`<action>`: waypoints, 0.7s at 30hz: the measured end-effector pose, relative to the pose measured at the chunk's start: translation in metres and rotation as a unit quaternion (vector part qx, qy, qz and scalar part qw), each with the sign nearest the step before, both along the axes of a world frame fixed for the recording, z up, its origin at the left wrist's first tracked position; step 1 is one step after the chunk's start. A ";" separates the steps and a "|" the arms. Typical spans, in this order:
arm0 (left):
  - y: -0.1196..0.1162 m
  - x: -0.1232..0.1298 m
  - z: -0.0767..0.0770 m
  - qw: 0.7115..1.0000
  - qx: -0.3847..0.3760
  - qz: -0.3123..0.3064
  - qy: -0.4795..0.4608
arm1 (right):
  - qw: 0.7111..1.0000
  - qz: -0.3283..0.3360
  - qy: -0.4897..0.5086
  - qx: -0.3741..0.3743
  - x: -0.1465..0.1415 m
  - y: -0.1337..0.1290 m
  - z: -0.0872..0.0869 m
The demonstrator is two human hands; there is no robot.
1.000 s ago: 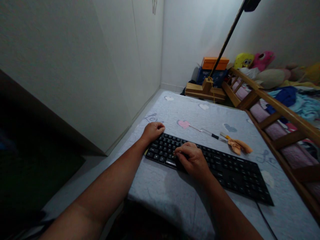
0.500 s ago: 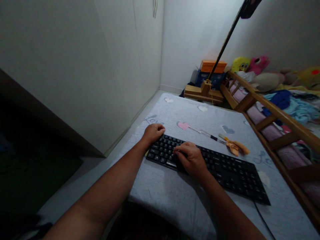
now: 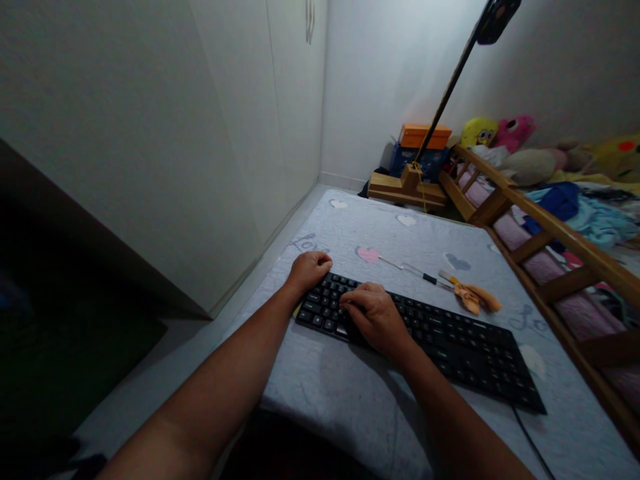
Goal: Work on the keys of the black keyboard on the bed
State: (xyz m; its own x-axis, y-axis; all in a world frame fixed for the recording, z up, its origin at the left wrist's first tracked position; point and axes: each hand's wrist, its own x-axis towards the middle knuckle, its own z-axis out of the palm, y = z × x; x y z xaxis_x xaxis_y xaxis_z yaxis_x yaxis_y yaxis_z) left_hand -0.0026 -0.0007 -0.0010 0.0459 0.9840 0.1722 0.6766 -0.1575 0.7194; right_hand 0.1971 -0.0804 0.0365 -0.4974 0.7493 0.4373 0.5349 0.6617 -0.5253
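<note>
Left hand (image 3: 310,270) curled closed at black plastic keyboard (image 3: 470,347), near left edge of cloth-covered desk (image 3: 325,380); right hand (image 3: 377,317) pinched shut over keys, contents unclear.

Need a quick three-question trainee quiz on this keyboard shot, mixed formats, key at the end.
1. True or false: the left hand is at the end of the keyboard opposite the number pad.
2. What sits on the blue box?
A) a plush toy
B) an orange box
C) a folded blanket
3. Fill in the colour: the printed heart at the end of the thin metal rod is ____.

Key: 1 true; 2 B; 3 pink
</note>
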 end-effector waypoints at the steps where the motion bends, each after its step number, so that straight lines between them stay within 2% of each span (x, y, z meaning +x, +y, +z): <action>1: 0.000 0.000 0.000 1.000 0.000 0.000 0.001 | 1.000 -0.004 0.005 -0.003 0.000 0.000 -0.001; 8: 0.001 0.000 -0.001 1.000 0.001 0.002 0.002 | 0.999 -0.022 0.035 -0.035 0.000 -0.004 -0.012; 21: 0.003 0.000 -0.004 1.000 0.003 -0.005 0.004 | 0.998 -0.009 0.052 -0.036 -0.003 -0.003 -0.019</action>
State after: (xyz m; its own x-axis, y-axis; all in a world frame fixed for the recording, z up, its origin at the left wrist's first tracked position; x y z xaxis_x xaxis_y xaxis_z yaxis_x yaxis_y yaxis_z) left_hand -0.0023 0.0028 -0.0046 0.0571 0.9823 0.1785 0.6808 -0.1690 0.7127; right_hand 0.1945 -0.0831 0.0175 -0.4381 0.7890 0.4308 0.4865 0.6111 -0.6244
